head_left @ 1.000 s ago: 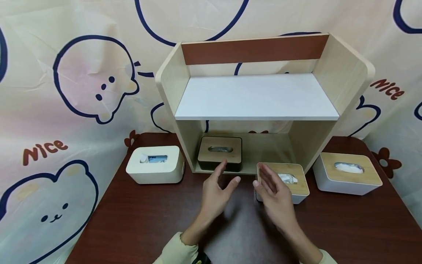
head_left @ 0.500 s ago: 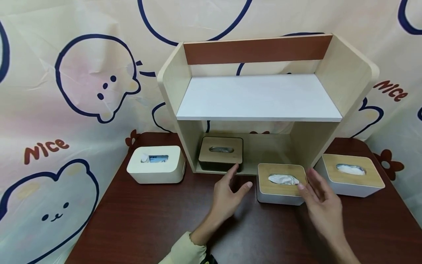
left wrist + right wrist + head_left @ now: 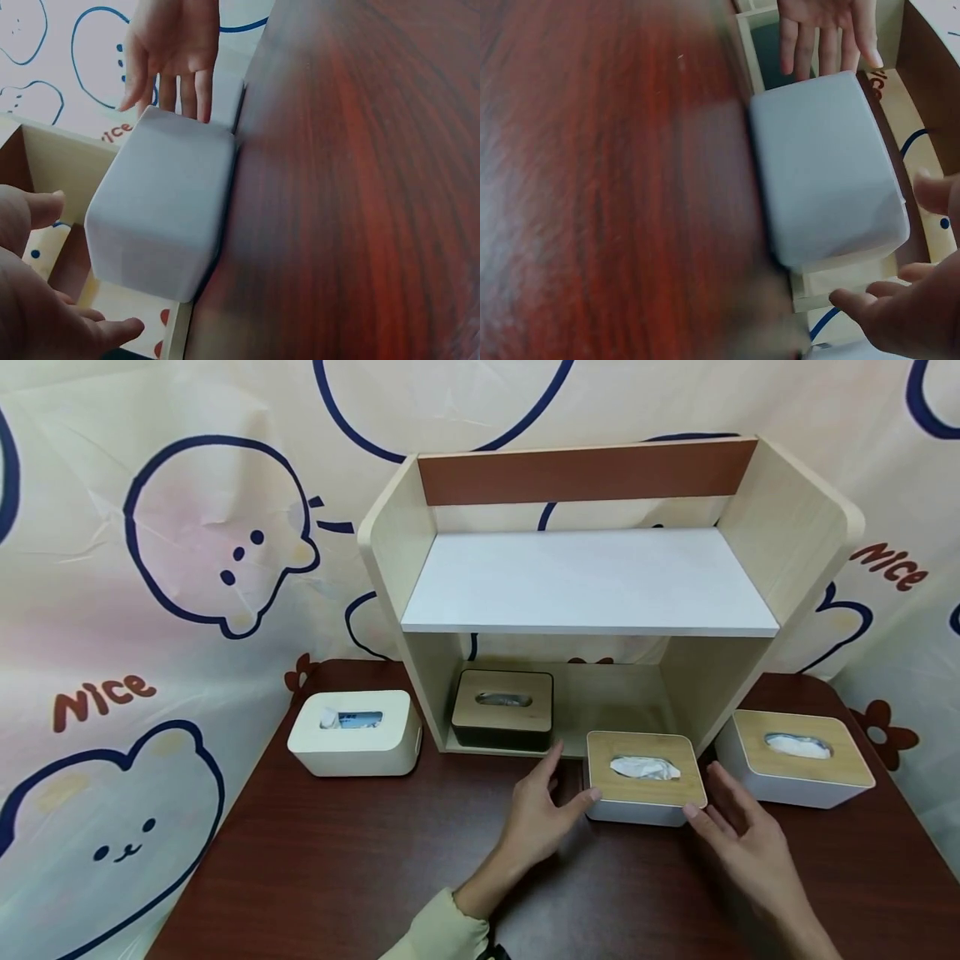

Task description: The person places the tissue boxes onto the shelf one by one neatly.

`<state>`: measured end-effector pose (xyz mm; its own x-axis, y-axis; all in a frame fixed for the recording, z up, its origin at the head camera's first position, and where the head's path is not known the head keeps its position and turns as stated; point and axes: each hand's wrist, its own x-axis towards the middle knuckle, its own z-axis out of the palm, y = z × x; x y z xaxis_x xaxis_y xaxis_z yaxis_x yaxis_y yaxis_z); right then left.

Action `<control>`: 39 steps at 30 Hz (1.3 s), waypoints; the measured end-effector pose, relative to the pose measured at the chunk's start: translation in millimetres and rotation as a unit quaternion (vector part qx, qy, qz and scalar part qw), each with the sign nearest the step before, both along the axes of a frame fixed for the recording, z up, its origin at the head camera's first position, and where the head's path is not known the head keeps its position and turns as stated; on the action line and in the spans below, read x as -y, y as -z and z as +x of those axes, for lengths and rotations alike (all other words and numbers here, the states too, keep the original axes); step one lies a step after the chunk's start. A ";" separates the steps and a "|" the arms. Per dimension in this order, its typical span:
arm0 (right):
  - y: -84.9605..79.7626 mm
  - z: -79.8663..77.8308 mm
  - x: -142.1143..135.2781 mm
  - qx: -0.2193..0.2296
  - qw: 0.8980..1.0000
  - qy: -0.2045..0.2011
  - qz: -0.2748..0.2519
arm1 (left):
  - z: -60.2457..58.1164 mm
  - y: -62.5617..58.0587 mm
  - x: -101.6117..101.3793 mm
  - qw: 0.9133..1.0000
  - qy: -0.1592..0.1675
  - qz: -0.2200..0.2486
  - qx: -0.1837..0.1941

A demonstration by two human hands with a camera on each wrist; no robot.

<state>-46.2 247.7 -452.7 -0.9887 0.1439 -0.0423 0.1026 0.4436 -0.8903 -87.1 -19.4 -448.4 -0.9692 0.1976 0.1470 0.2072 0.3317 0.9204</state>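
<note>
A tissue box (image 3: 647, 768) with a wood-look lid, a white body and tissue in its slot stands on the table before the shelf. My left hand (image 3: 542, 818) is at its left side, fingers spread and thumb tip by the lid's edge. Along the right side my right hand (image 3: 757, 852) reaches out with fingers extended, thumb near the front corner. In the left wrist view the white box body (image 3: 165, 202) lies between both hands, with a gap beside the left fingers (image 3: 112, 330). The right wrist view shows the right fingers (image 3: 855, 304) just off the box's near end.
A two-tier shelf (image 3: 588, 581) stands at the back. On its lower level sits a dark tissue box (image 3: 502, 710) with a wooden lid. A cream tissue box (image 3: 354, 733) stands at the left of the table (image 3: 337, 877), another wood-lidded box (image 3: 798, 756) at the right.
My right hand has moved right, from over the middle tissue box to its right side. The left hand has moved right, to the box's left side. The boxes have stayed put.
</note>
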 end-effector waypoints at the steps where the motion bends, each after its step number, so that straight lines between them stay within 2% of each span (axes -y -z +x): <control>1: 2.3 -0.7 -1.1 0.001 1.000 -0.014 0.001 | 0.4 0.7 -1.0 1.000 0.004 -0.003 0.004; 4: 7.3 -2.7 -2.5 0.001 0.999 -0.041 0.010 | 1.1 3.8 -4.2 1.000 0.013 -0.020 0.015; 8: 11.3 -3.8 -1.8 -0.008 0.998 -0.053 0.023 | 1.9 7.5 -8.5 0.999 0.027 -0.031 0.029; 14: 15.8 -1.8 0.6 -0.035 0.998 -0.057 0.023 | 4.4 9.0 -14.2 0.998 0.031 -0.008 0.053; 22: 21.0 1.4 5.7 -0.069 0.996 -0.042 0.033 | 7.3 10.8 -19.7 0.997 0.021 0.035 0.067; 30: 20.6 3.1 8.8 -0.066 0.997 -0.013 0.048 | 7.2 12.4 -23.0 0.995 0.006 0.078 0.066; 39: 20.8 3.7 10.9 -0.057 0.997 0.012 0.055 | 6.1 14.2 -23.0 0.995 0.004 0.082 0.057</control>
